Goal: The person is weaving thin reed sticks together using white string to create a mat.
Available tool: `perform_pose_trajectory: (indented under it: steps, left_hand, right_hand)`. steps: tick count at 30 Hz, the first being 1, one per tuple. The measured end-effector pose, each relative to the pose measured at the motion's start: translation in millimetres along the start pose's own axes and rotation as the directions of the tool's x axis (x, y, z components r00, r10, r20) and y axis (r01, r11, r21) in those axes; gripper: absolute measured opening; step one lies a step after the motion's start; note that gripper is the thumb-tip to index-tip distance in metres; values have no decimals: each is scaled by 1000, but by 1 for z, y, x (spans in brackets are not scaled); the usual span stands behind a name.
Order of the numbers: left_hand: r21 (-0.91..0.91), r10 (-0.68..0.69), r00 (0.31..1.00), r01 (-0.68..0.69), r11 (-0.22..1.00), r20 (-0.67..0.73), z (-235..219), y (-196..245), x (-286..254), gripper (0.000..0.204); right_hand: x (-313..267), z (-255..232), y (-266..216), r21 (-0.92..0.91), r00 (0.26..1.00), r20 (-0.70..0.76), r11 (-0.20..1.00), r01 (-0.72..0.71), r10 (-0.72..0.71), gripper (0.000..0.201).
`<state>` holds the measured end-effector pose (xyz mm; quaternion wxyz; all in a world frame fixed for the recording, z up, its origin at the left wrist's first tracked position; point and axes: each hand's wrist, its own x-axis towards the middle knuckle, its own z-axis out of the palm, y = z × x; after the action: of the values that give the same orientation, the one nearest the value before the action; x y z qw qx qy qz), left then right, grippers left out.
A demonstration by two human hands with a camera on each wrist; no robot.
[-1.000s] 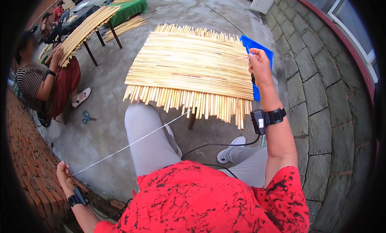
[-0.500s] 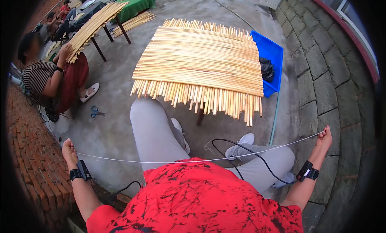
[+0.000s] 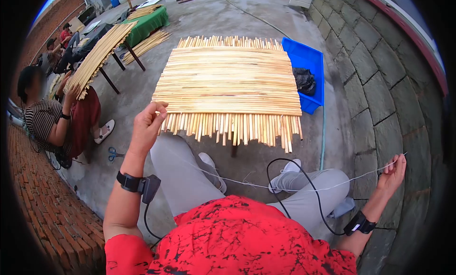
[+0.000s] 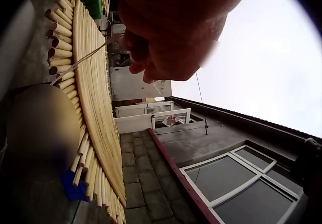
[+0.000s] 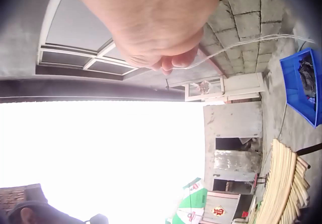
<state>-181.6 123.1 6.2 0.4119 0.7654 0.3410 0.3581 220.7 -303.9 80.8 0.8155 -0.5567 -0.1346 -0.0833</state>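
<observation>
Here the string (image 3: pixel 266 185) runs taut left to right, pinched in both the left hand (image 3: pixel 146 124) and right hand (image 3: pixel 392 174) grip.

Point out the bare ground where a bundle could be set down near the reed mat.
Bare concrete lies left of the reed mat, between it and the scissors. The stone paving right of the blue tray is free too. Crowded: under the mat's near edge, where the left hand, knees and string cross.
</observation>
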Motion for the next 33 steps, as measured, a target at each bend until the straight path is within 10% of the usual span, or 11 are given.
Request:
perform_pose_trajectory:
  steps: [2, 4, 6, 8, 12, 17, 18, 20, 22, 24, 33]
  left_hand:
    - [190, 230, 969, -243, 951, 86, 42, -13, 8, 3]
    - [490, -47, 941, -132, 862, 335, 55, -31, 19, 5]
    - [531, -53, 961, -103, 841, 271, 51, -32, 26, 4]
    - [-203, -1, 1000, 7, 979, 28, 43, -33, 33, 7]
    - [-456, -183, 930, 320, 830, 320, 47, 52, 4, 3]
    - [-518, -184, 855, 450, 727, 484, 80, 79, -29, 4]
    - [-513, -189, 851, 457, 727, 490, 83, 80, -32, 4]
    - [-547, -182, 859, 454, 703, 479, 90, 82, -38, 3]
    - [-555, -181, 864, 449, 700, 470, 94, 81, -42, 3]
    - [-558, -172, 894, 398, 728, 413, 98, 83, -47, 3]
    - [-462, -101, 924, 277, 842, 369, 106, 78, -55, 4]
  right_hand:
    - [-39, 37, -23, 32, 985, 167, 999, 26, -31, 14]
    - [-72, 65, -40, 138, 863, 495, 990, 34, -99, 13]
    - [-90, 88, -50, 236, 652, 727, 970, 55, -214, 10]
    - [-106, 103, -46, 64, 605, 788, 993, 104, -114, 9]
    - [-123, 140, 5, -425, 203, 895, 897, 123, 396, 7]
    - [-161, 176, 84, -444, -19, 895, 894, 60, 446, 6]
    - [-166, 181, 95, -448, -17, 893, 892, 52, 449, 6]
    - [-172, 186, 108, 26, 50, 997, 825, 565, -66, 8]
    - [-174, 188, 99, -34, 72, 997, 823, 567, -8, 12]
    - [-177, 192, 89, -178, 205, 970, 959, 220, 133, 16]
    - [-184, 188, 83, -264, 241, 915, 931, -251, 324, 19]
